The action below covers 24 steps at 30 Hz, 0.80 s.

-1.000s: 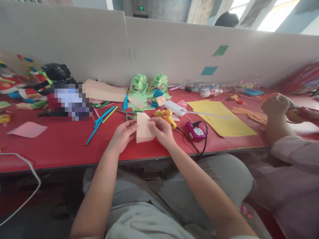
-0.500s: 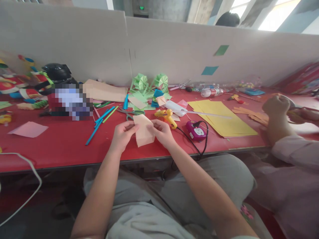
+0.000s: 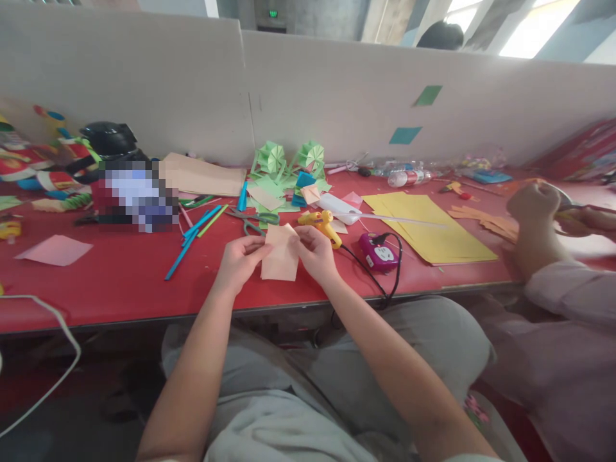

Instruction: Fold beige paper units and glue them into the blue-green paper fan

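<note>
A small peach-coloured sheet of paper (image 3: 280, 260) is held up near the table's front edge, between both hands. My left hand (image 3: 239, 260) pinches its left side between thumb and fingers. On the opposite side, my right hand (image 3: 315, 253) grips the paper's upper right edge. Just beyond the paper lie green-handled scissors (image 3: 260, 221), partly hidden by it. A yellow glue gun (image 3: 325, 224) rests right behind my right hand, its black cord running to a purple power socket (image 3: 378, 252).
Blue and green paper strips (image 3: 192, 234) lie to the left, near a pink paper square (image 3: 55, 250). Green folded-paper models (image 3: 270, 158) stand at the back. Yellow sheets (image 3: 433, 228) lie to the right, beside a co-worker's hand (image 3: 534, 205). A white partition (image 3: 144, 77) closes the rear.
The peach paper has turned to sit straighter and shifted slightly right. My right-hand fingers have moved a little at its upper corner, and more of the scissors shows.
</note>
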Each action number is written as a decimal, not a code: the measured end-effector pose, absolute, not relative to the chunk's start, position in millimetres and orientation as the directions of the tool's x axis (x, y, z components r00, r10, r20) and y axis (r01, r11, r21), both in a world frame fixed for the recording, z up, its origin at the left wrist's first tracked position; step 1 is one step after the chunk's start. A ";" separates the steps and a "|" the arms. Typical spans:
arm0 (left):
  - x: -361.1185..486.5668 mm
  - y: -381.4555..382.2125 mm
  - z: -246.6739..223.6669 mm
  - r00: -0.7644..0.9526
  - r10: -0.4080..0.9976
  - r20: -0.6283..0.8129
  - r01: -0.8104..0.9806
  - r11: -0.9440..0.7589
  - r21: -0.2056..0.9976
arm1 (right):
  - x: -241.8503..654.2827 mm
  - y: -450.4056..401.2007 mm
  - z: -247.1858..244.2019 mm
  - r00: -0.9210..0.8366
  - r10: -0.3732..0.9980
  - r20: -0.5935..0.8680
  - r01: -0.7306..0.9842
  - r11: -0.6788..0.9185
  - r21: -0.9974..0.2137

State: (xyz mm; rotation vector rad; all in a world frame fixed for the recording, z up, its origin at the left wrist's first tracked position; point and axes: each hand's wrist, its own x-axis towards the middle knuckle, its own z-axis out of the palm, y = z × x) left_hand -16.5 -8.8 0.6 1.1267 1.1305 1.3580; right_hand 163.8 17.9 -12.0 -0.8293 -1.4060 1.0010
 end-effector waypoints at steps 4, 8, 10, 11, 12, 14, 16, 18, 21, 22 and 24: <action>-17.9 -6.3 -1.4 -0.127 0.990 0.056 -0.141 -0.074 0.987 | 163.4 15.1 -11.8 -0.141 0.797 0.588 0.065 0.600 -0.798; -19.1 -4.6 -0.9 -0.172 0.982 0.071 -0.142 -0.096 0.985 | 163.6 10.7 -7.6 -0.242 0.694 0.678 0.055 0.707 -0.705; -19.5 -4.1 -0.8 -0.193 0.978 0.077 -0.138 -0.105 0.985 | 163.2 8.0 -5.0 -0.263 0.704 0.660 0.039 0.691 -0.721; -19.7 -4.2 -0.8 -0.200 0.977 0.079 -0.139 -0.108 0.984 | 162.8 6.8 -3.9 -0.268 0.718 0.642 0.037 0.674 -0.738; -19.9 -4.4 -0.5 -0.204 0.976 0.080 -0.141 -0.110 0.984 | 162.4 5.7 -3.0 -0.270 0.736 0.621 0.037 0.652 -0.757; -20.1 -5.6 0.6 -0.174 0.982 0.079 -0.156 -0.106 0.982 | 161.6 4.4 -2.2 -0.257 0.771 0.583 0.049 0.613 -0.789; -19.9 -7.5 2.5 -0.099 0.991 0.085 -0.167 -0.100 0.981 | 161.3 4.7 -2.9 -0.224 0.794 0.566 0.069 0.592 -0.803; -19.4 -9.3 4.2 -0.042 0.993 0.111 -0.135 -0.116 0.984 | 161.4 6.1 -4.8 -0.185 0.803 0.567 0.096 0.589 -0.803; -18.4 -10.8 4.8 -0.056 0.983 0.172 -0.023 -0.174 0.985 | 161.6 7.8 -7.1 -0.175 0.807 0.565 0.115 0.586 -0.802; -18.0 -10.9 4.5 -0.068 0.979 0.194 0.017 -0.193 0.981 | 161.4 7.8 -7.2 -0.186 0.809 0.557 0.109 0.581 -0.807; -17.1 -11.1 3.7 -0.080 0.967 0.243 0.096 -0.235 0.967 | 160.8 7.1 -5.8 -0.208 0.821 0.531 0.081 0.556 -0.827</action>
